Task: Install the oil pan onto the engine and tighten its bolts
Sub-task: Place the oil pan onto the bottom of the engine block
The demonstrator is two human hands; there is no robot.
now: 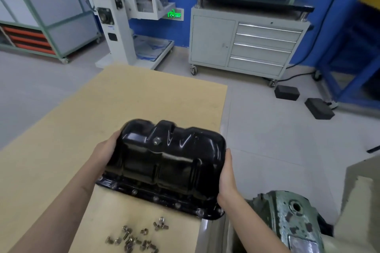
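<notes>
Early stage. Oil pan [168,162] is off the engine [292,217], held sump-side up over the counter [61,160]. Left hand [104,150] and right hand [227,176] each grip one end, fingers wrapped round the pan walls. Bolts [135,236] lie loose in a pile on the counter below, none fitted. Engine sits lower right, mating face not visible. Left: seat pan, start bolts, tighten.
</notes>
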